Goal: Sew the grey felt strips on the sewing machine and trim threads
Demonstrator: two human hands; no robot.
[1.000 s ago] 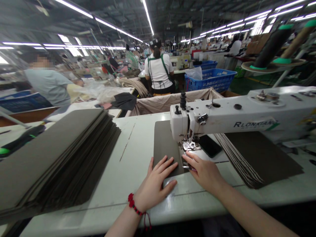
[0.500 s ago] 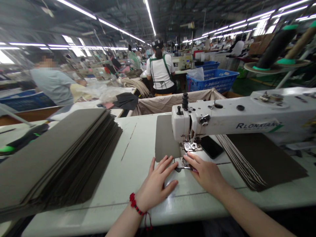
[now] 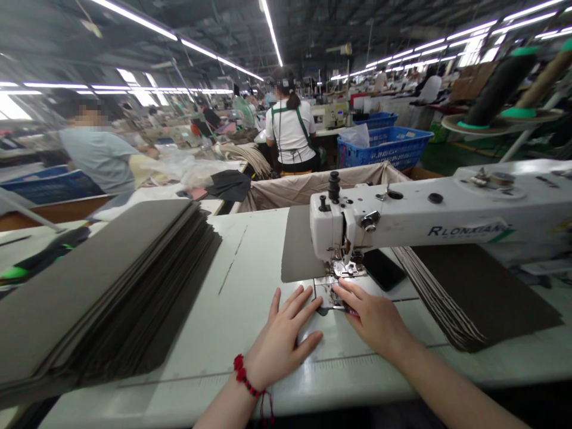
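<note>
A grey-brown fabric panel (image 3: 300,250) lies flat at the left of the sewing machine's (image 3: 333,223) needle area, its right part hidden behind the machine head. My left hand (image 3: 283,333) rests palm down on the pale table, fingers spread and empty, just short of the panel's front edge. By the metal needle plate (image 3: 325,287), the fingers of my right hand (image 3: 375,319) reach forward close to the presser foot. Something small and pinkish shows under that hand, mostly hidden by the fingers. A black phone (image 3: 383,269) lies beside the needle area.
On the left stands a tall stack of grey-brown panels (image 3: 111,280). More panels (image 3: 482,292) are piled to the right, partly under the machine arm. Behind the table are a cloth-lined bin (image 3: 286,190), a blue basket (image 3: 393,149) and seated co-workers. Thread cones (image 3: 500,89) stand upper right.
The fabric panel has slid away from me, so its front edge no longer reaches my left fingertips. Both hands stay nearly where they were.
</note>
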